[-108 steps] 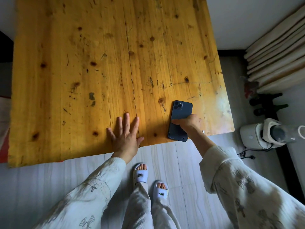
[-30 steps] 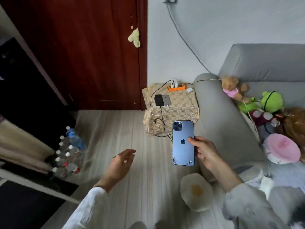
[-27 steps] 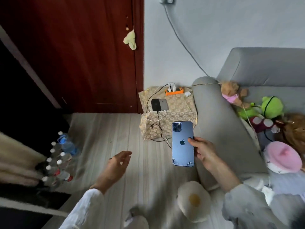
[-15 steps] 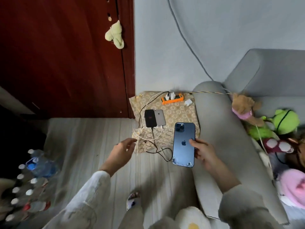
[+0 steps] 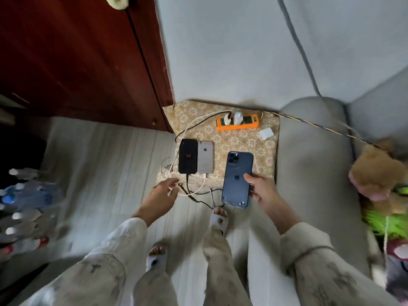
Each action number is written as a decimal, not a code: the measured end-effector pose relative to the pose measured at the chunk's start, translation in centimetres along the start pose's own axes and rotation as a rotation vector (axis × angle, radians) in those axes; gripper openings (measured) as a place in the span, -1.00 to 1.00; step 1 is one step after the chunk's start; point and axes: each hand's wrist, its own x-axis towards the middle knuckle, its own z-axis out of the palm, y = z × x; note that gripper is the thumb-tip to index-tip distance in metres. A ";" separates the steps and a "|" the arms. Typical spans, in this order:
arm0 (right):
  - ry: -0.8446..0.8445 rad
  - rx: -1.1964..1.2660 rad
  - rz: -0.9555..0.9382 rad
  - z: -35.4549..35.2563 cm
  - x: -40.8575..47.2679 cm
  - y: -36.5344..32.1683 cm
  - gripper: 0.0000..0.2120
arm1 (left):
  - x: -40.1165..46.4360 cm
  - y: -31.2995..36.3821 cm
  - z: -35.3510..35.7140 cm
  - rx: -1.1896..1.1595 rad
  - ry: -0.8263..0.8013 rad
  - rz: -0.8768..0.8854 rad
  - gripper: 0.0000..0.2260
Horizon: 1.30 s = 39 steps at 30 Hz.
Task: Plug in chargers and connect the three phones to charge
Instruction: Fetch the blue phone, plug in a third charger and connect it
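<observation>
Phones are what we are gathering: our right hand grips the dark blue glass-backed phone by its edge, back up, above the near side of the floral-patterned pad. On that pad a black phone and a silver phone lie side by side, each with a cable at its lower end. Two white chargers sit in the orange power strip; a loose white charger lies just beside it. Our left hand hangs loosely curled near the tangled cables, holding nothing we can make out. We judge the third phone is in hand; next we need a free cable end and that charger plugged in.
</observation>
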 end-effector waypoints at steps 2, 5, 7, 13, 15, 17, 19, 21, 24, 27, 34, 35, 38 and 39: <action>0.004 -0.020 0.063 0.0 4.3 -0.5 -0.73 | 2.9 0.3 2.5 0.027 -0.018 -0.045 -0.66; -0.015 -0.095 0.117 0.3 9.8 -0.2 -0.73 | 7.1 0.5 6.0 0.111 -0.078 -0.073 -0.60; -0.048 -0.145 0.144 0.8 13.0 0.4 -0.74 | 10.3 0.4 7.9 0.180 -0.101 -0.088 -0.56; -0.050 -0.210 0.180 3.3 21.1 1.8 -0.86 | 19.5 -1.2 11.6 0.442 -0.115 -0.076 -0.42; -0.075 -0.191 0.186 3.9 23.0 2.3 -0.77 | 21.5 -1.9 12.4 0.489 -0.112 -0.067 -0.34; -0.090 -0.196 0.188 4.4 24.3 2.8 -0.79 | 22.9 -2.5 13.1 0.554 -0.108 -0.051 -0.26; -0.085 -0.254 0.156 4.7 24.8 3.0 -0.87 | 23.4 -2.8 13.6 0.610 -0.090 -0.056 -0.21; -0.042 -0.371 0.047 4.9 24.7 3.0 -0.84 | 23.4 -2.7 13.9 0.622 -0.085 -0.082 -0.19; -0.019 -0.645 -0.194 4.9 23.6 2.7 -0.79 | 23.5 -2.0 14.1 0.626 -0.112 -0.140 -0.20; -0.055 -0.698 -0.222 4.7 23.2 2.0 -0.82 | 23.6 -1.1 14.2 0.621 -0.138 -0.190 -0.19; -0.027 -0.807 -0.325 1.3 26.0 -2.9 -0.77 | 24.0 0.1 14.1 0.584 -0.153 -0.255 -0.16; 0.086 -0.796 -0.346 0.5 27.0 -3.8 -0.78 | 24.0 0.1 14.2 0.582 -0.150 -0.254 -0.16; 0.445 -0.752 -0.277 -1.7 30.1 -6.2 -0.54 | 24.0 0.0 14.3 0.570 -0.132 -0.252 -0.16; 0.480 -0.729 -0.215 -2.2 31.1 -6.6 -0.42 | 24.0 -0.1 14.4 0.566 -0.129 -0.254 -0.15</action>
